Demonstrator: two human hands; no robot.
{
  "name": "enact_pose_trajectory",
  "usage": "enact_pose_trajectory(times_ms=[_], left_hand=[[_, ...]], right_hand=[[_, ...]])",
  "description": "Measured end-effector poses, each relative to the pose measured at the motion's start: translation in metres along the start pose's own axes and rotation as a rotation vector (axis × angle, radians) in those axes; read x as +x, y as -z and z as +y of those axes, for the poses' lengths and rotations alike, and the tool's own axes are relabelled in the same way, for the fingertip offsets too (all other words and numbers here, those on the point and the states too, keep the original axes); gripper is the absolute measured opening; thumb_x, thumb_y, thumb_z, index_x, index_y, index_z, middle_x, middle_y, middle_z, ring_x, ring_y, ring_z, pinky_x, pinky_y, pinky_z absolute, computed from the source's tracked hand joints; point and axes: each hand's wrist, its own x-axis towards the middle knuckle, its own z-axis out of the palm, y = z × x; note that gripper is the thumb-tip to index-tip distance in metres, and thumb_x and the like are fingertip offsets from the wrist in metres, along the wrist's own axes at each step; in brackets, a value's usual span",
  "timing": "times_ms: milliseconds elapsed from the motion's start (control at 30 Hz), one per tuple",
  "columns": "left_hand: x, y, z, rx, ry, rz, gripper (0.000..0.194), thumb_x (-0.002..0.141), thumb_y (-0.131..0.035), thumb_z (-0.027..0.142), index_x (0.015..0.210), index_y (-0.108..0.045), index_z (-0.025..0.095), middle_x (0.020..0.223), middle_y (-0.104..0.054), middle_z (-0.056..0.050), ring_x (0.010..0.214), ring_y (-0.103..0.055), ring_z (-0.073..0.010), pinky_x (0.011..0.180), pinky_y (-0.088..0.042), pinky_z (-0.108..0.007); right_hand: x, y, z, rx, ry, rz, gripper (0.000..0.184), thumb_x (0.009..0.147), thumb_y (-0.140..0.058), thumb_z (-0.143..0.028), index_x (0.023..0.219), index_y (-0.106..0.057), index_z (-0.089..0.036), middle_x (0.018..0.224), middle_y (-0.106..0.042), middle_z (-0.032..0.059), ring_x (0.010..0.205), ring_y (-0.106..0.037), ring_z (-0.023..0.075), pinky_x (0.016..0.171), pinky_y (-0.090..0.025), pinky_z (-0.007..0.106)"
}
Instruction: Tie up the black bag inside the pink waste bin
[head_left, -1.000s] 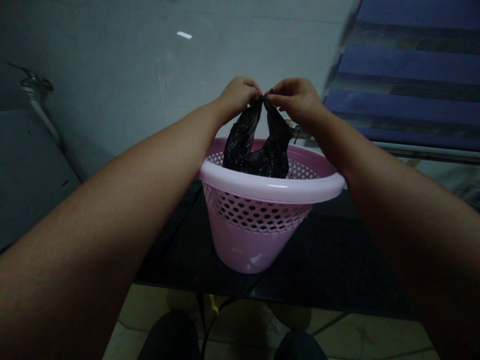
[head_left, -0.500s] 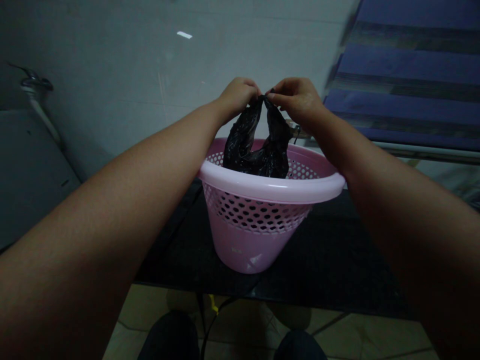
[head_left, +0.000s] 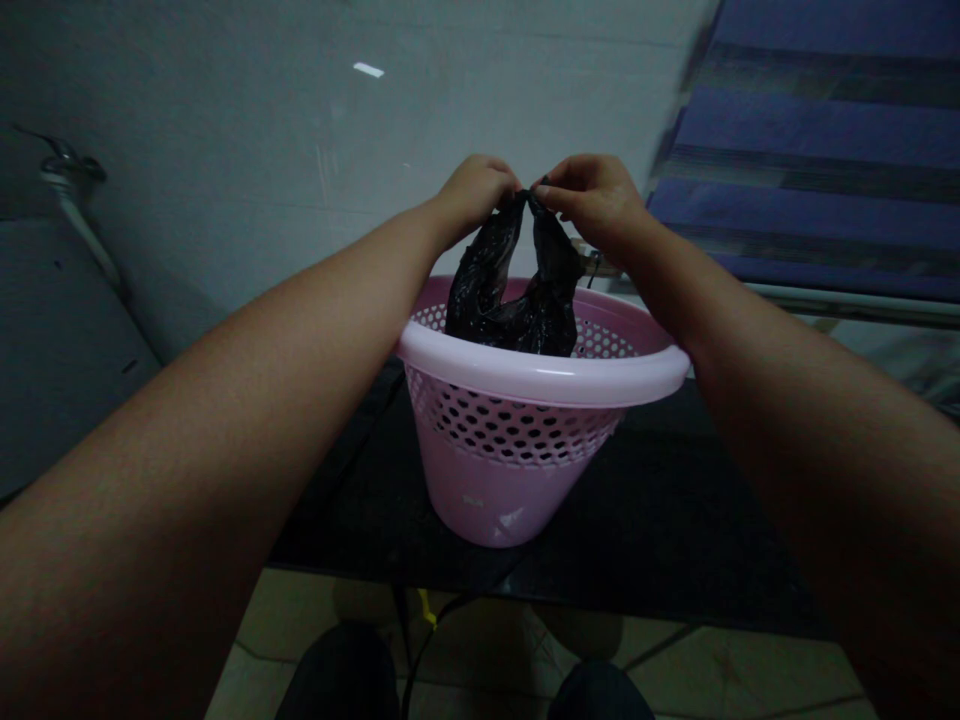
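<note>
A black plastic bag [head_left: 551, 290] rises out of a pink plastic basket [head_left: 495, 490] with a perforated band below its thick rim. Its two handles come together above the rim, where they look joined or knotted. My left hand [head_left: 480, 195] pinches the bag's top from the left. From the right, my right hand [head_left: 596, 200] pinches it too, a small black end showing at its fingertips. Both wrists are close to the basket's rim. The lower part of the bag is hidden inside the basket, seen only as dark patches through the holes.
The basket stands on a black tabletop [head_left: 675, 530]. Behind it is a pale tiled wall [head_left: 262, 100]. A tap [head_left: 71, 165] and a grey appliance-like box [head_left: 67, 320] are at left; striped blue fabric [head_left: 810, 130] hangs at right. Dark cords and a yellow piece [head_left: 427, 608] dangle below the table edge.
</note>
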Motion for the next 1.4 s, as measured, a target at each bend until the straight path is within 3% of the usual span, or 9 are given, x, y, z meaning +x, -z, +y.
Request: enact_pose_trajectory(times_ms=[333,633,767,900,1067,1233,1400], left_hand=[[-0.0003,0.0004,0.0018,0.029,-0.007,0.029,0.044,0.072,-0.048,0.017,0.111,-0.068,0.017,0.088,-0.068,-0.004,0.096,-0.058,-0.0231,0.070,-0.042,-0.030],[0.0042,0.0024,-0.0050,0.017,-0.054,-0.024,0.047,0.072,-0.053,0.026,0.117,-0.064,0.018,0.093,-0.071,-0.002,0.110,-0.049,-0.0284,0.082,-0.042,-0.036],[0.0053,0.0022,-0.0074,0.019,-0.081,-0.043,0.053,0.069,-0.051,0.030,0.120,-0.064,0.020,0.092,-0.071,-0.002,0.110,-0.051,-0.0308,0.081,-0.043,-0.038],[0.0030,0.0012,-0.0040,0.040,-0.052,0.015,0.048,0.069,-0.048,0.023,0.112,-0.068,0.018,0.090,-0.071,-0.004,0.104,-0.056,-0.0271,0.076,-0.044,-0.034],[-0.0006,0.0004,0.0000,0.019,-0.060,0.048,0.040,0.070,-0.048,0.016,0.103,-0.071,0.015,0.088,-0.069,-0.004,0.098,-0.058,-0.0246,0.075,-0.044,-0.032],[-0.0024,0.0003,-0.0009,-0.054,-0.093,0.038,0.038,0.069,-0.052,0.015,0.102,-0.070,0.008,0.100,-0.068,-0.007,0.097,-0.058,-0.0229,0.079,-0.045,-0.029],[0.0031,0.0015,-0.0043,0.033,-0.059,-0.011,0.047,0.071,-0.047,0.021,0.113,-0.067,0.018,0.089,-0.071,-0.005,0.099,-0.059,-0.0263,0.074,-0.045,-0.034]], right_hand=[[0.0019,-0.0001,0.0028,0.001,0.009,0.012,0.018,0.078,-0.067,-0.028,0.065,-0.056,-0.021,0.064,-0.059,0.0004,0.072,-0.057,0.0165,0.070,-0.045,0.030],[0.0020,-0.0019,0.0011,-0.016,-0.001,0.039,0.016,0.079,-0.065,-0.023,0.066,-0.058,-0.019,0.066,-0.057,-0.0009,0.066,-0.056,0.0130,0.068,-0.046,0.028],[0.0022,-0.0014,0.0050,-0.017,0.024,0.043,0.018,0.078,-0.066,-0.033,0.068,-0.059,-0.019,0.068,-0.059,0.0001,0.072,-0.058,0.0158,0.067,-0.046,0.029],[0.0030,-0.0004,0.0087,-0.015,0.032,0.024,0.026,0.076,-0.066,-0.045,0.068,-0.059,-0.021,0.068,-0.060,0.0012,0.078,-0.059,0.0191,0.069,-0.046,0.032],[0.0018,0.0000,0.0041,0.006,-0.013,0.017,0.026,0.071,-0.067,-0.048,0.064,-0.057,-0.025,0.070,-0.063,0.0028,0.081,-0.056,0.0209,0.074,-0.043,0.035],[0.0014,-0.0001,0.0016,0.025,-0.037,0.011,0.027,0.066,-0.067,-0.051,0.062,-0.055,-0.028,0.066,-0.062,0.0030,0.085,-0.053,0.0225,0.077,-0.040,0.036],[0.0002,0.0006,0.0022,0.046,-0.027,-0.014,0.025,0.067,-0.065,-0.053,0.064,-0.056,-0.030,0.064,-0.061,0.0032,0.093,-0.054,0.0249,0.080,-0.039,0.038]])
